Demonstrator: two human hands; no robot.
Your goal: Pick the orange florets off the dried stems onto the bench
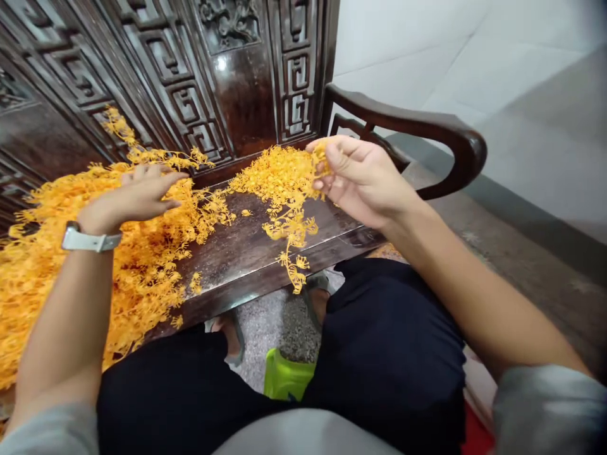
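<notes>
A large heap of yellow-orange plastic pieces [137,278], small spidery clusters joined by thin stems, covers the left part of the dark wooden bench [227,253]. My left hand [147,193] lies palm down on this heap, fingers stretched out; what is under the palm is hidden. Over the bench's right end, my right hand [355,174] pinches a yellow-orange plastic piece [321,161] between thumb and fingers. Just left of it sits a smaller pile of similar pieces [272,174]. From that pile a linked string of pieces [294,253] hangs over the bench's front edge.
Behind the pieces rises a carved wooden backrest [246,82]. A curved armrest [427,126] bounds the bench on the right, near a pale wall [474,50]. Below, between my legs, is a bright green plastic object [287,376] on the speckled floor [258,328].
</notes>
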